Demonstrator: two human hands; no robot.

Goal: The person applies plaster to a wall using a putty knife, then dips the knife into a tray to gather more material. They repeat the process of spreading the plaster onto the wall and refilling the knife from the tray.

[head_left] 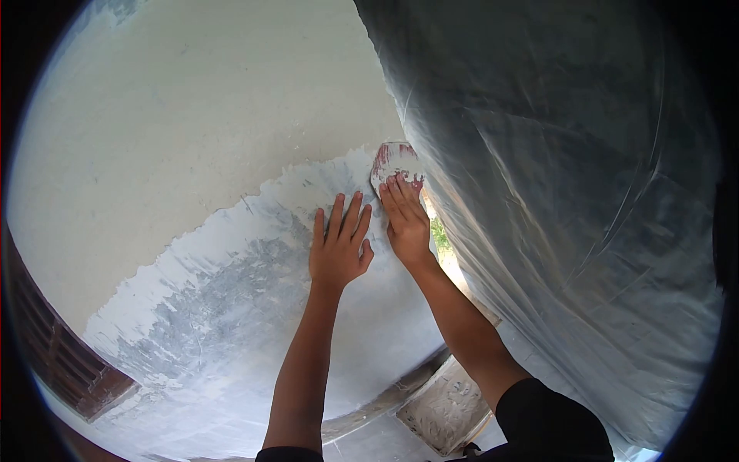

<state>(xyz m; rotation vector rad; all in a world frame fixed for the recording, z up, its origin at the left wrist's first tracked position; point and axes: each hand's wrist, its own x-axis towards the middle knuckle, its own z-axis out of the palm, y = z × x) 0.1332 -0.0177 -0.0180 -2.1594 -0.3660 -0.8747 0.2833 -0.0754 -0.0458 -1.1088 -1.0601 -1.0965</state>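
Observation:
My left hand point(339, 242) lies open against the wall point(231, 108), its fingers spread over a patchy white and grey area. Just to its right, my right hand point(406, 223) holds a red flat hand tool point(397, 158) smeared with white plaster. The tool has angled corners and rests against the wall by its right edge. The fingers lie along its lower part, and the thumb side and grip underneath are hidden. Above the hands the wall is smooth cream; below them it shows rough white and grey strokes.
A clear plastic sheet point(585, 200) hangs down the whole right side, close to my right arm. A dark brown slatted frame point(61, 354) is at lower left. Below, a plaster-smeared tray or board point(446, 408) stands near a ledge. Daylight shows through a narrow gap.

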